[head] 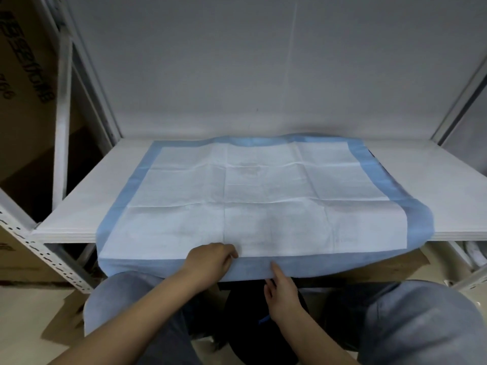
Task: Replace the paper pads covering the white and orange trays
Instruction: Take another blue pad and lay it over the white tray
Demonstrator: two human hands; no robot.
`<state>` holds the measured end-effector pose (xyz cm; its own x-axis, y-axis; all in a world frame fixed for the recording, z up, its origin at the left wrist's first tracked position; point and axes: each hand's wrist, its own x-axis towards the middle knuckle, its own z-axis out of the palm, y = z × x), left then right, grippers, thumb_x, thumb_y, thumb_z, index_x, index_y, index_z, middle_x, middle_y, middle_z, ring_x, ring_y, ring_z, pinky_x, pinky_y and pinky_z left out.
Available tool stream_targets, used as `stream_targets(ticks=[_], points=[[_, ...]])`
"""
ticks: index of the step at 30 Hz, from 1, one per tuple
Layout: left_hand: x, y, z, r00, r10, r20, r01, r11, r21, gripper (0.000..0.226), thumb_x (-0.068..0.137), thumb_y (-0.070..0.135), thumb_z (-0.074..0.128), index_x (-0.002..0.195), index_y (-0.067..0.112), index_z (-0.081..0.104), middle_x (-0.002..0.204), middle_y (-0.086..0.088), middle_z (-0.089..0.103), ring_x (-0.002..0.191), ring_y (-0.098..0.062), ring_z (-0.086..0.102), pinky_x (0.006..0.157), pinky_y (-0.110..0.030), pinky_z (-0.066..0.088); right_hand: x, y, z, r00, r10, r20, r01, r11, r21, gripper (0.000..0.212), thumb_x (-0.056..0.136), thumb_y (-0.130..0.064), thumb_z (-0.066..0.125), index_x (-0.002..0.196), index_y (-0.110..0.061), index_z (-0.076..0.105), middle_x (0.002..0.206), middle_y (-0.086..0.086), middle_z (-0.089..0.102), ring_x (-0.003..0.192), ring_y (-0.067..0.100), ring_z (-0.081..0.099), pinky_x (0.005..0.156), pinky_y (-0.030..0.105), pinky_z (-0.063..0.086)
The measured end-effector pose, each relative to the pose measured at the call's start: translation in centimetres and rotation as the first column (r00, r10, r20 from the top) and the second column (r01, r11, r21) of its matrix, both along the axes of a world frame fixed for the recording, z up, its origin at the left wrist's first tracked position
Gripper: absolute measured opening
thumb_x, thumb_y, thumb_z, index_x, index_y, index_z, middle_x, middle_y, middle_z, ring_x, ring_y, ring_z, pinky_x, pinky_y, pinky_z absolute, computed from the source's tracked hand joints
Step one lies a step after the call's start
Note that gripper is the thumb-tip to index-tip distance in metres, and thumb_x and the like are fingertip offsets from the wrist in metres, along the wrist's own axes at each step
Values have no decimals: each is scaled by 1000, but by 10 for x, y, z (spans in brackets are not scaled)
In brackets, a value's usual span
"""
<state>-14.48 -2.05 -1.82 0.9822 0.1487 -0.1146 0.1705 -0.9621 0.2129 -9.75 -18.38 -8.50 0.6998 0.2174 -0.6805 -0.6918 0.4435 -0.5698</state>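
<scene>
A white shelf carries a paper pad, white with a blue border, spread flat, its near edge overhanging the front. The left hand, palm down, pinches that near edge with curled fingers. The right hand reaches from below, fingers narrow, thumb touching the blue border. Box print at left is unreadable.

white shelf board set in a pale metal rack, one blue-bordered white paper pad spread flat right on it, creased in a grid, pad's back edge near the shelf's rear, front edge drooping over the shelf's front lip
</scene>
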Motion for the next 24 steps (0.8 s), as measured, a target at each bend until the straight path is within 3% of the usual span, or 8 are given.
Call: stream_targets(ticks=[5, 8, 12, 16, 19, 22, 24], points=[[14, -2, 13, 989, -42, 142, 53, 996, -75, 34, 97, 19, 42, 127, 28, 55, 129, 6, 56, 118, -14, 52, 89, -23, 40, -12, -2, 27, 978, -77, 196, 101, 988, -116, 25, 90, -20, 63, 114, -11, 62, 106, 4, 66, 99, 20, 62, 75, 25, 48], [36, -4, 28, 976, -152, 155, 175, 973, -149, 40, 94, 15, 46, 132, 25, 51, 137, 4, 49, 125, -15, 47, 100, -26, 38, -15, -2, 48, 941, -92, 326, 144, 980, -139, 24, 90, -22, 62, 113, -14, 63, 109, 2, 67, 101, 17, 62, 78, 25, 48], [72, -6, 49, 962, -245, 122, 264, 950, -167, 49, 94, 10, 46, 140, 26, 41, 148, 4, 38, 134, -15, 37, 109, -27, 32, -7, 0, 72, 905, -92, 414, 144, 985, -96, 30, 91, -21, 60, 121, -16, 59, 114, 1, 65, 106, 16, 59, 90, 29, 47], [106, -1, 71, 962, -274, 13, 269, 933, -239, 59, 93, -2, 39, 146, 25, 32, 155, 2, 26, 142, -16, 24, 113, -26, 20, 13, 3, 91, 874, -78, 480, 137, 987, -88, 25, 94, -19, 56, 119, -16, 58, 114, 2, 64, 107, 19, 59, 89, 30, 48], [128, 5, 87, 954, -295, -57, 271, 926, -263, 68, 90, -7, 38, 147, 28, 28, 156, 2, 23, 144, -16, 19, 115, -27, 18, 31, 6, 108, 863, -68, 500, 119, 990, -71, 30, 96, -21, 51, 125, -17, 52, 117, 3, 62, 109, 21, 58, 95, 38, 48], [147, 6, 106, 934, -345, -92, 311, 913, -263, 72, 88, -9, 42, 148, 27, 27, 156, 4, 23, 144, -14, 18, 111, -21, 17, 51, 9, 125, 850, -39, 526, 87, 994, -67, 26, 97, -24, 46, 123, -23, 48, 113, -1, 59, 105, 17, 57, 83, 32, 48], [160, 7, 120, 933, -348, -87, 318, 914, -250, 72, 87, -8, 45, 147, 29, 30, 154, 3, 26, 143, -14, 21, 110, -23, 20, 63, 10, 137, 819, -15, 574, 91, 990, -104, 27, 98, -25, 44, 124, -25, 46, 118, 0, 58, 108, 17, 56, 92, 36, 47]])
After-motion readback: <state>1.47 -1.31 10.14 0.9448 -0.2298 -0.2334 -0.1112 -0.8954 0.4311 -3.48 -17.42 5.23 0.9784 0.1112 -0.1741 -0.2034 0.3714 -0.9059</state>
